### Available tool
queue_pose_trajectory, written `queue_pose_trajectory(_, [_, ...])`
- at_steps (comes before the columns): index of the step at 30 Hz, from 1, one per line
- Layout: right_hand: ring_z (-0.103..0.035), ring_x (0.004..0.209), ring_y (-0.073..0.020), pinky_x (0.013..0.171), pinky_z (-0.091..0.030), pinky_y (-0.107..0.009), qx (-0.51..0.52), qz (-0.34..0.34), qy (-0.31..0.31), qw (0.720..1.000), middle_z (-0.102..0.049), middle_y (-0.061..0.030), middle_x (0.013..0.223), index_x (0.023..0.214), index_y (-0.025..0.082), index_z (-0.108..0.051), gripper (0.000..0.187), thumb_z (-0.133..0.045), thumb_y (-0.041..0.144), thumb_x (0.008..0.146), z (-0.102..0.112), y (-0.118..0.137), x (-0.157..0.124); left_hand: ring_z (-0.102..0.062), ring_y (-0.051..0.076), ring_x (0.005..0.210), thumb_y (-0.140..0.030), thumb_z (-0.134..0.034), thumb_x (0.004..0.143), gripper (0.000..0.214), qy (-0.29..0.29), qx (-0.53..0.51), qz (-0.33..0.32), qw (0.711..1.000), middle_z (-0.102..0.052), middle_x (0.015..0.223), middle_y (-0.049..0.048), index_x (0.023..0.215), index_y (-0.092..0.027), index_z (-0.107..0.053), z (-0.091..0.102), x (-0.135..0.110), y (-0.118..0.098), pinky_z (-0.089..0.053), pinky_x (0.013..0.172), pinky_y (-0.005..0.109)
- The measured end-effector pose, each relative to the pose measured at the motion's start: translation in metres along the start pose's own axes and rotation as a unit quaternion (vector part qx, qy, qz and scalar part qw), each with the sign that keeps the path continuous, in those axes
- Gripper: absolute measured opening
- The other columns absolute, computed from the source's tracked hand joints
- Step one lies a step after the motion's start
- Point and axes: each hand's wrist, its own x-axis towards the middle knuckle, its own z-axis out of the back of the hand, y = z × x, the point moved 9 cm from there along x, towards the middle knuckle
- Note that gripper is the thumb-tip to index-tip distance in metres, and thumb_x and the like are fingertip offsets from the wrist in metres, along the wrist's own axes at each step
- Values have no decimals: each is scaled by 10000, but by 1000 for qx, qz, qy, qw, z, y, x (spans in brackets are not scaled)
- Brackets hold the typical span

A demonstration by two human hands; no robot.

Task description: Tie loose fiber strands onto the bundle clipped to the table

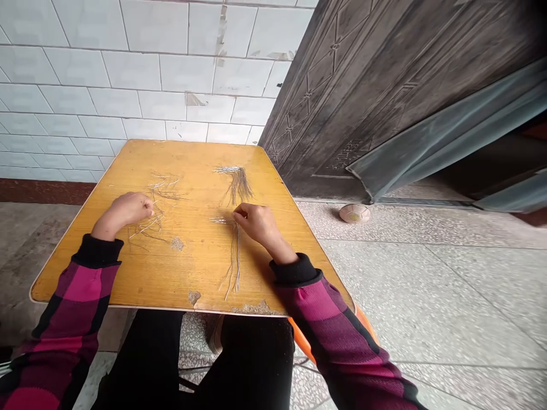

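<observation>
My left hand (127, 209) rests curled on the wooden table (200, 267), its fingertips closed on a loose scatter of thin wires (156, 202) at the left middle. My right hand (255, 221) is pinched at the top of a small bunch of thin wires (233, 259) that trails toward me. A darker bundle of wires (236, 182) with pale tips lies farther back, apart from both hands.
The table has chipped spots along its front edge (256, 308). A white tiled wall stands behind it and a dark metal door (384, 97) to the right. A small ball (354, 213) lies on the stone floor. An orange stool edge (301, 341) shows beneath me.
</observation>
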Motion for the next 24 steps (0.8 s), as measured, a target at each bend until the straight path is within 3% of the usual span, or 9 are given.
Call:
queue_pose_trajectory(3, [-575,619,-154,580,-330,-254,3,6,-3,1000,-679,-43,689,752,149,-683,163,-541,200,816,0,1,0,-552,202,664,-194,-565,727,129,-71,97,21,993,-641,724,42,648,-217,-664,1,5,-7,-352,574,296])
queue_pose_trajectory(6, [-577,623,-155,581,-329,-252,5,11,-6,1000,-681,-46,694,756,149,-683,164,-539,199,816,0,2,0,-569,260,857,-187,-543,771,158,-138,125,15,982,-635,873,98,807,-191,-696,-4,9,-10,-420,700,342])
queue_pose_trajectory(10, [-578,624,-155,580,-327,-253,6,15,-8,1000,-682,-46,698,762,154,-687,167,-532,192,811,-2,2,1,-518,282,1000,-186,-570,776,232,-136,136,-43,980,-609,1012,118,964,-182,-705,-24,14,-18,-424,836,381])
queue_pose_trajectory(15, [-578,627,-154,581,-331,-253,7,19,2,1000,-686,-48,711,769,156,-691,179,-522,194,811,-4,3,1,-467,305,1029,-158,-538,802,177,-123,182,-82,972,-589,1052,128,799,-185,-713,-33,21,-27,-383,831,424])
queue_pose_trajectory(19, [-572,623,-151,579,-326,-251,7,20,7,1000,-686,-45,709,769,156,-692,179,-527,203,819,-5,3,1,-472,294,1024,-174,-537,823,172,-139,170,-99,971,-602,1066,112,781,-189,-703,-24,24,-28,-363,830,416])
queue_pose_trajectory(24, [-582,635,-149,587,-332,-246,13,25,5,1000,-691,-40,723,781,157,-691,164,-535,193,817,-5,4,0,-498,250,997,-222,-521,863,176,-219,82,-107,966,-626,1027,73,845,-213,-696,9,16,-29,-383,844,386])
